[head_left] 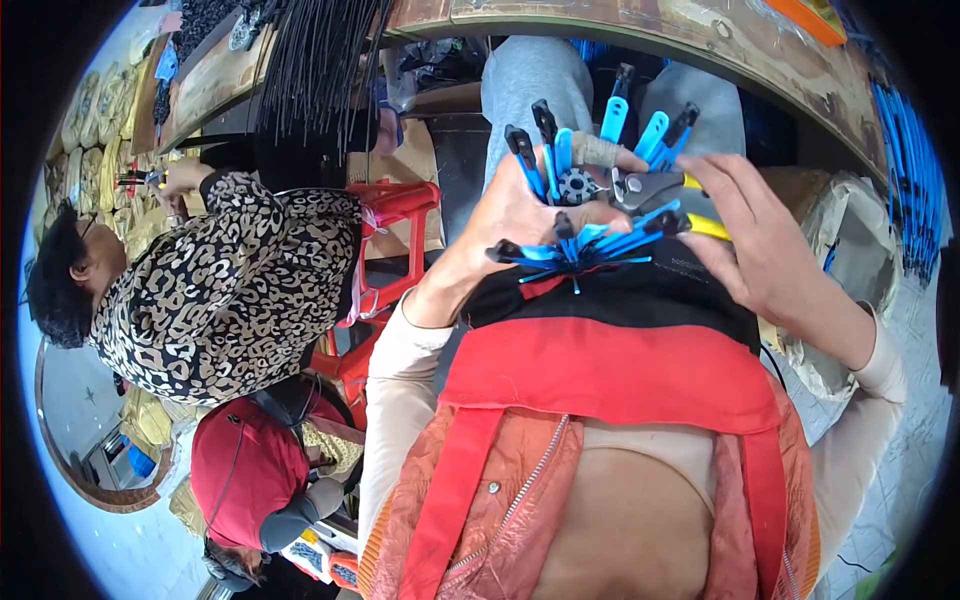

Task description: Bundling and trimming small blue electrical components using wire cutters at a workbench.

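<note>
My left hand (500, 215) is closed round a dark, notched round hub (575, 187) above my lap. Bright blue ribs with black ends (585, 245) fan out from it, like part of an umbrella frame. A wrap covers one finger of this hand. My right hand (755, 235) grips pliers by their yellow handles (708, 228). The metal jaws (640, 188) are at the hub's right side, close to my left fingertips. Whether they pinch anything is too small to tell. A black and red apron (610, 365) lies beneath the hands.
A worn wooden table edge (640, 18) curves beyond my knees, with long black rods (320, 70) hanging over it at left. Blue ribs (910, 180) hang at far right. A red stool (400, 200) and a person in a leopard-print top (230, 280) are at left.
</note>
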Motion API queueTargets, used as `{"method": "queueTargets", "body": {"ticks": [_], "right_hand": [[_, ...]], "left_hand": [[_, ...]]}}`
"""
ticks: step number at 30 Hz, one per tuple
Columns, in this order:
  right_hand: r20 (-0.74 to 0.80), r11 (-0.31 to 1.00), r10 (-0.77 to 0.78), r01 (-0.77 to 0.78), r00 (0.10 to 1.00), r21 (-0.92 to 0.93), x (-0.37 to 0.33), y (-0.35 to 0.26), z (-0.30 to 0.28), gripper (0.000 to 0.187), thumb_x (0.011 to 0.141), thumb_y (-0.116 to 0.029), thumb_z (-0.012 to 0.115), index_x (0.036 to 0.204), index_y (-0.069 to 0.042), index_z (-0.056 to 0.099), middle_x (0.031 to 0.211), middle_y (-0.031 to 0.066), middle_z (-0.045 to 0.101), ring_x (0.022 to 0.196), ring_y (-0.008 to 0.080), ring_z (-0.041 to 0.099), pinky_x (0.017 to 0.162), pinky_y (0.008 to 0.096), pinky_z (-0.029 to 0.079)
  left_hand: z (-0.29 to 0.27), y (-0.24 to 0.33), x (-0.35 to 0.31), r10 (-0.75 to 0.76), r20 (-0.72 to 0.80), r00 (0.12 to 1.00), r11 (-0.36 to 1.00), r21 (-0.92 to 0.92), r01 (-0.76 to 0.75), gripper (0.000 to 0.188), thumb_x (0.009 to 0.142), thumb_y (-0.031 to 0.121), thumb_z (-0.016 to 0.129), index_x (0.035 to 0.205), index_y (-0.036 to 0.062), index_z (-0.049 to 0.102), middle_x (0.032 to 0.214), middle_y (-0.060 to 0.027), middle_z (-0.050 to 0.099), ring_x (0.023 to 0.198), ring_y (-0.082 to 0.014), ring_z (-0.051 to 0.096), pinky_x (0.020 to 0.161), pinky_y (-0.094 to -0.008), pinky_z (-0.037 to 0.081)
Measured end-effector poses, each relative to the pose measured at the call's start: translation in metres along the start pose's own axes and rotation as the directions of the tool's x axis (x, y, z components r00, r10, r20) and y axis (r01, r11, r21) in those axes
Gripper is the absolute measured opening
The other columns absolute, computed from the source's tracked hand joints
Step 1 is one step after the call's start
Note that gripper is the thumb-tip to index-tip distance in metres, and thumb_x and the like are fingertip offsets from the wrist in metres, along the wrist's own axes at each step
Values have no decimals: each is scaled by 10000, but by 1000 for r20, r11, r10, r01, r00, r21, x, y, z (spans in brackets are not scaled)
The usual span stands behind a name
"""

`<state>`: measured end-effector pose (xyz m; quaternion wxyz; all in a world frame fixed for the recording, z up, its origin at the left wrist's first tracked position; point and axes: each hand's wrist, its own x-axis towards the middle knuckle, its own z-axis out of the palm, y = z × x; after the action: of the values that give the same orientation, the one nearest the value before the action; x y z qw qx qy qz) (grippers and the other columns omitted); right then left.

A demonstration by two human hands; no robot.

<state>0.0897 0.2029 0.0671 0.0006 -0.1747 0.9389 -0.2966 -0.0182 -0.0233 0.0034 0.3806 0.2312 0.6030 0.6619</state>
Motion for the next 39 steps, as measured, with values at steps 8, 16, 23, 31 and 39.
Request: {"method": "queueTargets", "body": {"ticks": [8, 16, 23, 31, 39], "right_hand": [[941, 140, 103, -942, 321, 306, 12, 19, -17, 432, 755, -38, 747, 1063, 8, 448, 679, 88, 587, 537, 142, 614, 477, 307, 475], [253, 999, 36, -26, 967, -43, -2, 15, -13, 366, 880, -79, 588, 1211, 15, 462, 1046, 217, 568, 816, 360, 618, 735, 391, 495], [700, 662, 335, -686, 631, 302, 8, 6, -9, 365, 819, -157, 676, 1095, 9, 506, 762, 61, 551, 718, 104, 603, 616, 327, 459], [692, 392, 351, -770, 630, 503, 19, -1, -13, 216, 885, -98, 573, 1043, 14, 477, 630, 87, 574, 442, 157, 560, 428, 247, 438], [170, 956, 184, -216, 968, 198, -2, 10, 23, 423, 792, -157, 658, 1140, 11, 484, 873, 209, 592, 803, 364, 618, 721, 397, 470]], "left_hand": [[2, -5, 5, -12, 189, 982, 1000, -3, 13, 371, 733, 11, 798, 1079, 33, 668, 859, 4, 625, 746, -66, 572, 633, -218, 444], [-7, -19, 11, 54, 88, 995, 998, -25, -52, 338, 754, 11, 790, 1072, -7, 675, 846, -39, 670, 745, -83, 607, 643, -205, 460], [-10, -27, 7, 135, 175, 975, 988, -98, -119, 333, 772, 0, 767, 1090, -8, 668, 824, -46, 661, 769, -96, 631, 647, -217, 479], [-22, -24, 5, 189, 279, 942, 976, 52, -212, 428, 796, 45, 722, 1208, -2, 617, 916, -25, 649, 810, -93, 588, 725, -227, 456], [-11, -19, -6, 59, 111, 992, 998, -30, -56, 358, 758, 51, 796, 1090, 22, 665, 917, -43, 667, 815, -93, 609, 704, -228, 477]]}}
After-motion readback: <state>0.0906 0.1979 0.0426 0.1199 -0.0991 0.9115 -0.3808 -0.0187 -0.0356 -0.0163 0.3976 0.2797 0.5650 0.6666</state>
